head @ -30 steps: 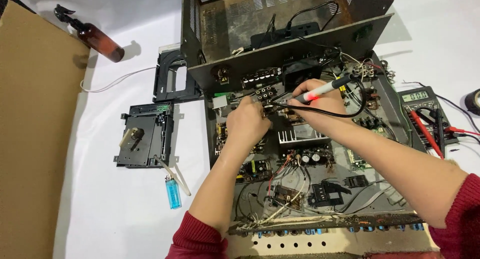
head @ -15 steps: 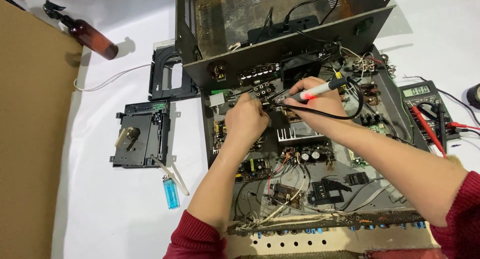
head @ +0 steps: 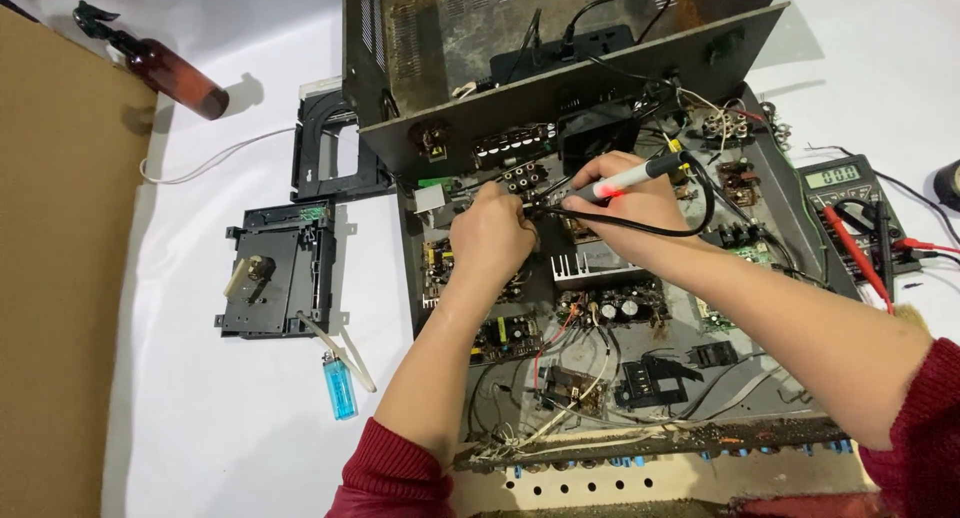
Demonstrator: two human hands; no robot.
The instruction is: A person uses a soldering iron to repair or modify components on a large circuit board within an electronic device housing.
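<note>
An opened electronic chassis full of circuit boards, capacitors and wiring lies in front of me. My right hand grips a pen-shaped soldering tool with a red and white body and a black cord; its tip points left at a board near the back wall. My left hand is closed just left of that tip, fingers pinched at the same spot; what it pinches is hidden. Both sleeves are dark red.
A multimeter with red and black leads sits at the right. A removed black drive mechanism and a black frame lie left of the chassis. A blue lighter, a brown spray bottle and a cardboard sheet are further left.
The view has shifted slightly, so everything sits a little lower and left in the picture. Both hands stay at the same spot on the board.
</note>
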